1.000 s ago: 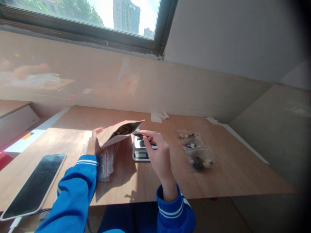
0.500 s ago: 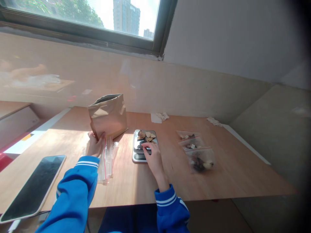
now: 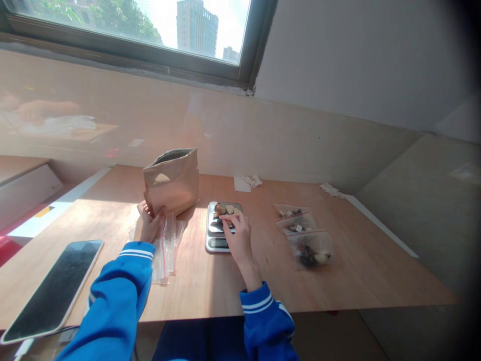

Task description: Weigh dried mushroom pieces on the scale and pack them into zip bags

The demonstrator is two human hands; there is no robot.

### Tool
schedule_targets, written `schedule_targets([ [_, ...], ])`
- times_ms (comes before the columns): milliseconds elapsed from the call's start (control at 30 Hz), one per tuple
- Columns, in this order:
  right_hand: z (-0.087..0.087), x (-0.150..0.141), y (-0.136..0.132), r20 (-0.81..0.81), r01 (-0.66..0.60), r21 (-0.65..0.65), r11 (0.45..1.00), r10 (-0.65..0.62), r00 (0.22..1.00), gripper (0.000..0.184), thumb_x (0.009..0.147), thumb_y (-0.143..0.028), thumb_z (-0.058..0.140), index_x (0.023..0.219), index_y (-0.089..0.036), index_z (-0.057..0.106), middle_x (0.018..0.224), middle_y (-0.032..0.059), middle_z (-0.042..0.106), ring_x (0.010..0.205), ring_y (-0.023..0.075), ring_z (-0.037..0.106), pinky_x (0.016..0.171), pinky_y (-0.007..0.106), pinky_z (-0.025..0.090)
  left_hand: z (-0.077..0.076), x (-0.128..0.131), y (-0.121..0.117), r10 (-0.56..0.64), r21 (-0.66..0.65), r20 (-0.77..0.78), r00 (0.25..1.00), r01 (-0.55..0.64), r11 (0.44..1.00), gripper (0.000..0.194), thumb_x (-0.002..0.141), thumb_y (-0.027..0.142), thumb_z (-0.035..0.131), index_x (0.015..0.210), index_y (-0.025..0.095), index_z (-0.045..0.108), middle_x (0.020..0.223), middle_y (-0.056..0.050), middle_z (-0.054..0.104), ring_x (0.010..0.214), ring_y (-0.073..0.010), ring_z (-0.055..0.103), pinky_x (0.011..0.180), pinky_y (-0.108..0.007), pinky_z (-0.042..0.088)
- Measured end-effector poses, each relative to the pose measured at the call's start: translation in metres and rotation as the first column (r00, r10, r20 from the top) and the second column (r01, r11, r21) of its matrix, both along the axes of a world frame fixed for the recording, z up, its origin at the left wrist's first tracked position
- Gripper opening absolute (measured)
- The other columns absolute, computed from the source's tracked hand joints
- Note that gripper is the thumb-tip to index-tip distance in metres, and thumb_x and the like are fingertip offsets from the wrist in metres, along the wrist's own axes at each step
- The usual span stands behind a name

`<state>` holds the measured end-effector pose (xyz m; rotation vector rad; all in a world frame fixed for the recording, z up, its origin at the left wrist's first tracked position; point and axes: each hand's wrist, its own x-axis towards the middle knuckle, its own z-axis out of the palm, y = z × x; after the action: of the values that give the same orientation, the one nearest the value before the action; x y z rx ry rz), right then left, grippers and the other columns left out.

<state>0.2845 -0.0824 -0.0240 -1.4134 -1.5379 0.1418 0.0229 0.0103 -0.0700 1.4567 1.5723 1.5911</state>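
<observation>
A brown paper pouch (image 3: 172, 180) stands upright and open-topped on the wooden table (image 3: 210, 291). My left hand (image 3: 150, 224) grips its lower left corner. A small digital scale (image 3: 217, 236) lies just right of the pouch, with dried pieces (image 3: 222, 209) piled on its platform. My right hand (image 3: 236, 235) rests over the scale, thumb and fingers pinched on one pale piece. A stack of empty clear zip bags (image 3: 167, 245) with red seal lines lies under and beside my left wrist.
Three filled zip bags (image 3: 304, 235) lie to the right of the scale. A phone (image 3: 52, 288) with a cable lies at the near left edge. Crumpled paper scraps (image 3: 246, 181) sit by the back wall. A window runs above the wall panel.
The pouch, tilted over the scale a second ago, now stands upright at the left. My right hand dropped onto the scale platform and pinched a piece there.
</observation>
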Motion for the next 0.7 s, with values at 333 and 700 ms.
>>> schedule_targets([
  [333, 0.098, -0.007, -0.01, 0.024, -0.35, 0.158, 0.923, 0.351, 0.936, 0.034, 0.087, -0.009, 0.04, 0.103, -0.025, 0.066, 0.106, 0.0032, 0.063, 0.106, 0.0175, 0.055, 0.095, 0.034, 0.044, 0.019, -0.002, -0.019, -0.163, -0.039, -0.211, 0.964, 0.159, 0.987, 0.068, 0.075, 0.049, 0.061, 0.134, 0.022, 0.042, 0.117, -0.011, 0.063, 0.1, -0.0258, 0.063, 0.084, -0.037, 0.052],
  [700, 0.084, -0.02, 0.0, 0.202, -0.443, -0.134, 0.886, 0.462, 0.863, 0.025, 0.08, -0.004, 0.046, 0.076, -0.019, 0.066, 0.077, 0.0026, 0.068, 0.072, 0.016, 0.062, 0.068, 0.025, 0.048, 0.032, 0.01, -0.03, -0.234, 0.012, -0.209, 0.949, 0.242, 0.97, 0.056, 0.073, 0.043, 0.062, 0.123, 0.016, 0.058, 0.125, -0.01, 0.063, 0.119, -0.0311, 0.055, 0.098, -0.038, 0.048],
])
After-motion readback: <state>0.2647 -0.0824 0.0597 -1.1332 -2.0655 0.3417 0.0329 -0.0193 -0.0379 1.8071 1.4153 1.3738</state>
